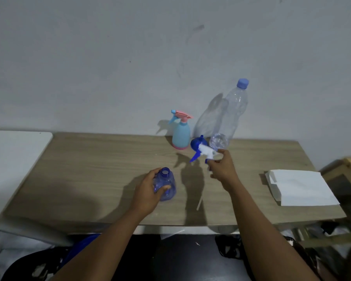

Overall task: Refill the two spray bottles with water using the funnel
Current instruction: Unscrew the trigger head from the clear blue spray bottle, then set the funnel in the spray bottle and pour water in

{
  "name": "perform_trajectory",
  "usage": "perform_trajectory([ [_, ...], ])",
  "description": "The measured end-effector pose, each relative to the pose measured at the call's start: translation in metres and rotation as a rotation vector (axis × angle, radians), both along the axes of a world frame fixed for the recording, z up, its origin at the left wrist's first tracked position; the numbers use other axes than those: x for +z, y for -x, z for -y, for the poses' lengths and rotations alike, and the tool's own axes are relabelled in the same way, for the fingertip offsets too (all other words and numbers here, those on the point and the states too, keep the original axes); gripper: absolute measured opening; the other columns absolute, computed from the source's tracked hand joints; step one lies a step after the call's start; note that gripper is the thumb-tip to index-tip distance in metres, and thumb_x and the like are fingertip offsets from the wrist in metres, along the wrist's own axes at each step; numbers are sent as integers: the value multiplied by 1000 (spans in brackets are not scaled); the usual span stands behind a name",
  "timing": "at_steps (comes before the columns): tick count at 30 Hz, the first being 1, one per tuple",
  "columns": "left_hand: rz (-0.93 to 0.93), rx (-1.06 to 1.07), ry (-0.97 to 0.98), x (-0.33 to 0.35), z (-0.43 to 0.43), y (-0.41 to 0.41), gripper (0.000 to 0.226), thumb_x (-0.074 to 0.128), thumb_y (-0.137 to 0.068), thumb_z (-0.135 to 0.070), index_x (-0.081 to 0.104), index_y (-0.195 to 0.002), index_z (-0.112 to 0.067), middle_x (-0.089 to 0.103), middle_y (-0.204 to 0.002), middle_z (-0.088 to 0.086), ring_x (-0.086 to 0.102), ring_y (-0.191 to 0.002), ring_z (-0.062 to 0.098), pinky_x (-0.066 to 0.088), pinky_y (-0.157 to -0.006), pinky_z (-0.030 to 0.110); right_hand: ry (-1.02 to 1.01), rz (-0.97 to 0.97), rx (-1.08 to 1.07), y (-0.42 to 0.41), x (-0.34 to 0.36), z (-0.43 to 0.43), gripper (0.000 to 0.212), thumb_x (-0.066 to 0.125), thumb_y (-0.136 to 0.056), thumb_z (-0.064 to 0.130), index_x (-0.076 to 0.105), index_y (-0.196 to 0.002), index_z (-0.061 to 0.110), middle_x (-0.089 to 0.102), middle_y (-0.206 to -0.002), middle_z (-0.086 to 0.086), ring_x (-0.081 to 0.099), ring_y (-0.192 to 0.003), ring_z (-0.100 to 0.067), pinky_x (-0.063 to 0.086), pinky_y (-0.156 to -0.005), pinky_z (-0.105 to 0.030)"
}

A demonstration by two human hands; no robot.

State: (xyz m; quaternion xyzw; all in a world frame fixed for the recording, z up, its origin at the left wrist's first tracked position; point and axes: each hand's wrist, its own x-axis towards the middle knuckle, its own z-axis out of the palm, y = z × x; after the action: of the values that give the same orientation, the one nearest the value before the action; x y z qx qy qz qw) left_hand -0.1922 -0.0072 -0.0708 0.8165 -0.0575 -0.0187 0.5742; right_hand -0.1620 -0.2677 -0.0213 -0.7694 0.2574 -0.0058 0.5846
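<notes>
My left hand (148, 191) grips a clear blue spray bottle body (166, 184) that stands on the wooden table (89, 169) with its neck open. My right hand (221, 167) holds the white and blue trigger spray head (204, 153) in the air, its thin dip tube (200, 201) hanging down over the table. A dark blue funnel (198, 142) sits at the back beside a light blue spray bottle (181, 134) with a pink trigger top. A tall clear water bottle (233, 112) with a blue cap stands against the wall.
A white paper bag (300, 187) lies flat on the table's right side. A white surface (12, 155) adjoins the table on the left. A wooden frame (349, 169) stands at the far right. The wall runs right behind the bottles.
</notes>
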Motion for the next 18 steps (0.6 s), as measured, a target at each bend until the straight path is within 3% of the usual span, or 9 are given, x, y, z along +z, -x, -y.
perform_trajectory([
  [2, -5, -5, 4, 1, 0, 1, 55, 81, -75, -17, 57, -114, -48, 66, -110, -26, 65, -103, 3, 54, -91, 32, -9, -121, 48, 2, -40, 0, 84, 70, -64, 37, 32, -139, 30, 68, -113, -20, 63, -80, -25, 50, -68, -36],
  [5, -9, 1, 7, 3, 1, 1, 58, 81, -75, -15, 57, -113, -51, 67, -110, -24, 65, -103, 4, 54, -90, 31, 42, -178, 90, 16, -36, -21, 81, 69, -84, 19, 22, -151, 14, 56, -133, -22, 62, -106, -33, 53, -84, -42],
  [7, -18, 14, 5, 5, 2, 2, 60, 82, -75, -9, 56, -113, -48, 68, -110, -20, 65, -103, 4, 55, -91, 32, 82, -192, 121, 16, -37, -25, 80, 66, -89, 11, 20, -153, 9, 51, -140, -20, 56, -121, -35, 49, -97, -42],
  [15, -57, 25, 13, 8, 3, 3, 60, 83, -76, -10, 56, -116, -46, 65, -113, -25, 63, -108, 3, 55, -93, 37, 185, -220, 151, 13, -47, -29, 77, 70, -90, 11, 24, -152, 8, 50, -144, -20, 51, -129, -34, 43, -97, -33],
  [18, -58, 28, 31, 10, 4, 4, 57, 82, -76, -8, 57, -119, -37, 66, -113, -21, 63, -108, 1, 55, -94, 36, 185, -230, 128, 13, -51, -32, 76, 72, -89, 10, 28, -150, 9, 53, -141, -21, 54, -127, -33, 44, -93, -30],
])
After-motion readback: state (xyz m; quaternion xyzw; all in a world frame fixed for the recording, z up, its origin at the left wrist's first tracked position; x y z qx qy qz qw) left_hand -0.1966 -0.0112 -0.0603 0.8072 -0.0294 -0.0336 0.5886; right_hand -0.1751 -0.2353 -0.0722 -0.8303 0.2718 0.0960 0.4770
